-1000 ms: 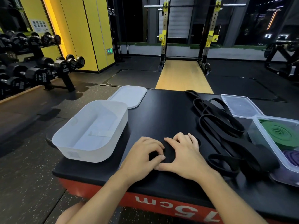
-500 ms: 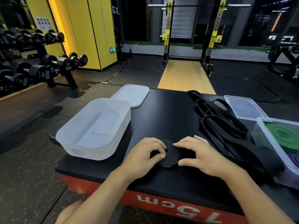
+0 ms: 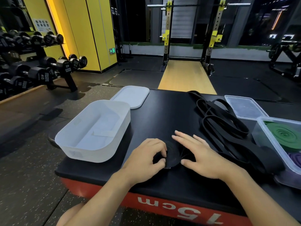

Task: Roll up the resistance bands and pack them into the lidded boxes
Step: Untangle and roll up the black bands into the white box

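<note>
The fingers (image 3: pixel 160 151) of the left hand (image 3: pixel 146 156) are curled and, with the thumb, clamped on the rim of a coil of flat black rubber resistance band (image 3: pixel 173 154) low in the centre of the frame, apparently to stop the spiral springing open. Just right of it, the right hand (image 3: pixel 201 154) lies with its fingers apart and straight, pressing the loose tail down on the black padded counter (image 3: pixel 162 115), probably so that it feeds in without a twist. The coil lies flat on its side and shows tight concentric turns; the pale lettering on its near edge is too small to read. The unwound length appears to run into a tangled heap of black loop bands (image 3: pixel 228 126) at centre right. At the right edge a clear plastic box (image 3: pixel 276 119) already holds a rolled green band (image 3: pixel 285 136) and a rolled purple band (image 3: pixel 294 158), with its clear plastic lid (image 3: pixel 246 106) lying just behind it. At centre left an open white plastic box (image 3: pixel 91 152) with no band in it overhangs the counter's edge, its white lid (image 3: pixel 132 96) just behind; it looks the likely home for the black coil.
</note>
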The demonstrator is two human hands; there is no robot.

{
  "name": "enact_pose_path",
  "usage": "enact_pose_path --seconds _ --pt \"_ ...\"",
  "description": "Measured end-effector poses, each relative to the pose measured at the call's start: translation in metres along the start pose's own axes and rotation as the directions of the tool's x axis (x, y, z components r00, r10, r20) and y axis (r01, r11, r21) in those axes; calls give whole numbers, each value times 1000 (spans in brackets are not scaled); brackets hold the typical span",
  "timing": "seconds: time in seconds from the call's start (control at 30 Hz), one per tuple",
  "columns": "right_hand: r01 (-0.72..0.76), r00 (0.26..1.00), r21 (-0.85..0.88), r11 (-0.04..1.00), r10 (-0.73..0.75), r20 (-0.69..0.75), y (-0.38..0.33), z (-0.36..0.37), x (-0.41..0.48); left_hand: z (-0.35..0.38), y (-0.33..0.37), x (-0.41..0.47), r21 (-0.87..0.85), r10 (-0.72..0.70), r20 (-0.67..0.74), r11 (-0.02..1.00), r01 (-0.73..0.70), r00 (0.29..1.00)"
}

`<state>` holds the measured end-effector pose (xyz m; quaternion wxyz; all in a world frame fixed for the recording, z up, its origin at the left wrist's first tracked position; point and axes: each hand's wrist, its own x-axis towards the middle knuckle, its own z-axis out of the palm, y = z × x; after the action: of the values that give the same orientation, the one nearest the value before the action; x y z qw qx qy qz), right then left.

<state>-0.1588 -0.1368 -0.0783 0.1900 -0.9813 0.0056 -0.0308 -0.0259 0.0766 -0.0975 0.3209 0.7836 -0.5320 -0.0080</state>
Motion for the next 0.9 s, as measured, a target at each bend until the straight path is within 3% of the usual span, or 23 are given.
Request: enact_pose_path --seconds 0.1,0.33,0.5,0.77,0.9 --pt "0 999 81 997 -3 39 -8 3 8 1 -1 -2 -9 17 6 1000 -17 1000" --pt "-27 987 87 996 41 -157 -15 17 5 8 -8 -1 78 54 -83 996 -48 995" --pt "-58 975 69 996 71 -211 -24 20 0 8 -5 -2 31 -266 -219 960 279 939" --pt "-221 920 -80 972 180 -349 -54 37 8 6 -6 2 42 -185 -101 981 190 978" --pt "-165 958 9 986 162 -237 -46 33 11 5 -7 3 66 -173 -21 983 174 985"
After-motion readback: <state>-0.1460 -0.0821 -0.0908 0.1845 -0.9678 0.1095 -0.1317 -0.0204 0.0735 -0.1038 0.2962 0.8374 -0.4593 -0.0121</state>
